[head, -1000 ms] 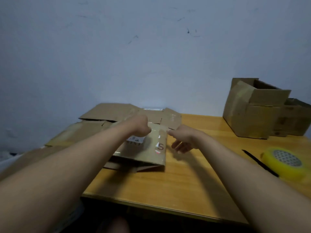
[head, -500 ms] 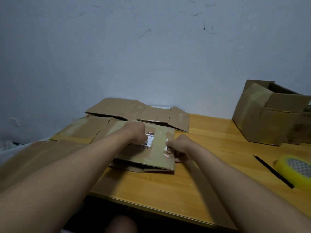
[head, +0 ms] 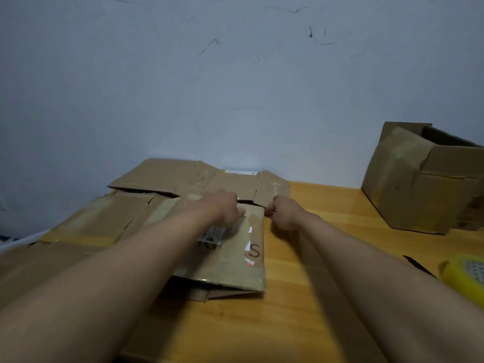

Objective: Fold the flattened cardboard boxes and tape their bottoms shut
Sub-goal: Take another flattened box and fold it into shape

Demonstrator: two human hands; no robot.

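Both hands have shifted to the far edge of the flattened box (head: 230, 255), which lies on the counter (head: 301, 297), long axis running away from the viewer. Left hand (head: 226, 209) and right hand (head: 284, 212) grip that edge, fingers curled.

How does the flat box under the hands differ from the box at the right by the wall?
The flattened box lies collapsed on the table; the assembled box stands as an open-topped carton. The flattened box bears a barcode label and a printed S; the assembled box shows none on its visible sides. The left hand and right hand grip the flattened box's far edge; nothing touches the assembled box. Both are worn brown cardboard.
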